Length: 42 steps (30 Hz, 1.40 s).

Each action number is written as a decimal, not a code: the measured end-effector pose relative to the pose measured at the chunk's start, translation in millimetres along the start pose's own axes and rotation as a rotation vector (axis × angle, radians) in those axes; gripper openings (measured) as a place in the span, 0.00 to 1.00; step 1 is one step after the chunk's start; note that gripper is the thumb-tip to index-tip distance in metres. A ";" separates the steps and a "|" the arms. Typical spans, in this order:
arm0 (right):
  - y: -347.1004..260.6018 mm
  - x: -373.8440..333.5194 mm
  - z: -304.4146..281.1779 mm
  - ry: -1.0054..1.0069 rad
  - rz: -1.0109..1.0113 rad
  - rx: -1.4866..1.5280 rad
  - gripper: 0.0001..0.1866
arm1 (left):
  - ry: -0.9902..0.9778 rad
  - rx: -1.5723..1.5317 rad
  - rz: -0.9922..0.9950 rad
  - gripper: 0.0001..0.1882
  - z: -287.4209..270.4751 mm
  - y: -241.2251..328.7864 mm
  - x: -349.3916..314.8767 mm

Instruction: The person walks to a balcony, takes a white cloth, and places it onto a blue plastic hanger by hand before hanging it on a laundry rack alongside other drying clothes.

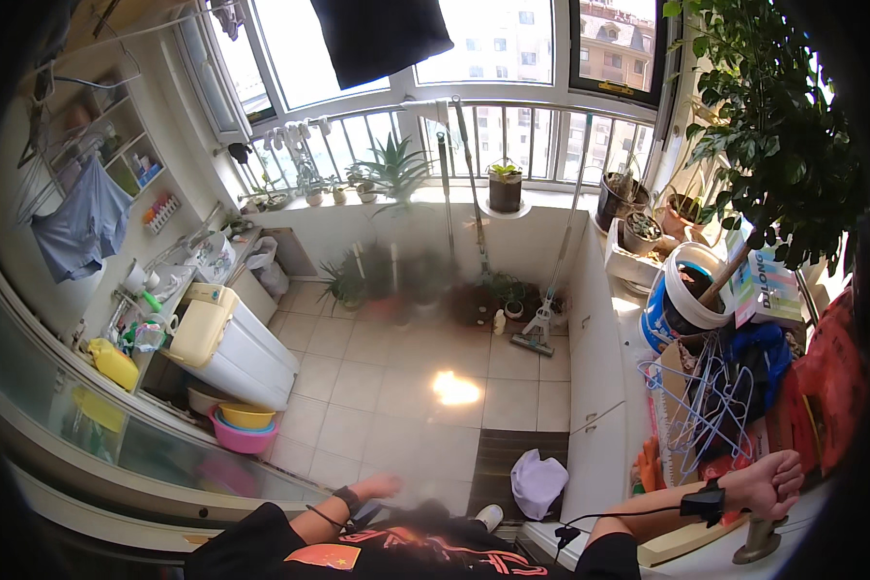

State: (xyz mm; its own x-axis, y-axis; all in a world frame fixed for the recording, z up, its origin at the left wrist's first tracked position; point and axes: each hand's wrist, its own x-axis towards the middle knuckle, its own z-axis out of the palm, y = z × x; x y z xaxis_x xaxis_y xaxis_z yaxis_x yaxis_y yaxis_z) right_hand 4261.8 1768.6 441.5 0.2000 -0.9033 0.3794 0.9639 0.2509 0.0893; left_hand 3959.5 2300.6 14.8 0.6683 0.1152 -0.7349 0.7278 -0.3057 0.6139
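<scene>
My right hand [771, 485] is raised at the lower right, its fingers curled into a fist with nothing showing in it. Just below that wrist is a metal handle [759, 541], apart from the fingers. A black band with a cable [703, 504] is strapped round the right wrist. My left hand [379, 486] is in front of my body at the lower middle, over the tiled floor, touching nothing that I can see. Its fingers are too small and foreshortened to read. Another dark band [348, 500] sits on the left wrist.
A white top-loading washing machine [246, 353] stands left, with stacked basins [245, 431] beside it. Blue wire hangers [696, 396] and a paint bucket [681, 304] sit on the right-hand cabinet. A mop [541, 324] leans ahead; a pale cloth [538, 483] lies near a dark mat [512, 449].
</scene>
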 end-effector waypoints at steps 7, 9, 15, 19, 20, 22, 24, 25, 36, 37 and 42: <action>-28.8 -64.8 -92.9 -0.252 0.030 -0.306 0.04 | 0.048 -0.001 0.082 0.12 11.6 -19.6 -21.2; -27.7 -64.5 -83.4 -0.242 0.072 -0.243 0.06 | 0.010 0.002 0.008 0.12 12.1 -22.4 -23.2; 6.2 -132.5 -112.9 -0.226 0.604 -0.330 0.06 | 0.051 0.071 0.188 0.12 20.1 -55.8 1.9; 31.5 -274.9 -198.7 -0.419 1.453 -0.859 0.09 | 0.113 0.046 0.166 0.13 22.8 -74.2 14.4; 32.9 -307.7 -224.3 -0.705 1.641 -0.959 0.07 | 0.112 0.100 0.192 0.14 21.6 -78.6 18.6; 23.5 -367.7 -268.3 -1.186 2.080 -0.994 0.10 | 0.144 0.118 0.207 0.14 23.5 -92.4 20.6; 4.0 -420.9 -309.0 -1.956 2.096 -0.958 0.15 | 0.188 -0.355 0.079 0.12 46.3 -109.0 8.1; -6.9 -434.1 -329.2 -2.056 2.225 -0.898 0.13 | 0.229 -0.180 0.074 0.11 52.5 -102.6 -16.0; -39.6 -486.3 -389.7 -2.367 2.665 -0.732 0.11 | 0.916 -1.288 -0.491 0.08 364.4 -198.1 -196.0; -32.2 -493.1 -392.9 -2.379 2.652 -0.664 0.11 | 0.866 -0.732 -0.448 0.09 391.0 -199.0 -213.9; -34.2 -532.0 -381.4 -2.270 2.603 -0.555 0.11 | 0.602 -0.202 -0.644 0.12 511.3 -181.3 -250.6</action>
State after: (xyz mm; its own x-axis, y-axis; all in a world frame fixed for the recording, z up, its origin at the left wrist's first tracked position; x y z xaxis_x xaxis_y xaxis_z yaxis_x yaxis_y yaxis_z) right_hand 4189.5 2107.9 -114.6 -0.1559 0.6291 -0.7616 0.1295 -0.7513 -0.6471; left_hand 3581.4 1843.9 -59.7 0.0479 0.6990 -0.7136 0.9641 0.1545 0.2160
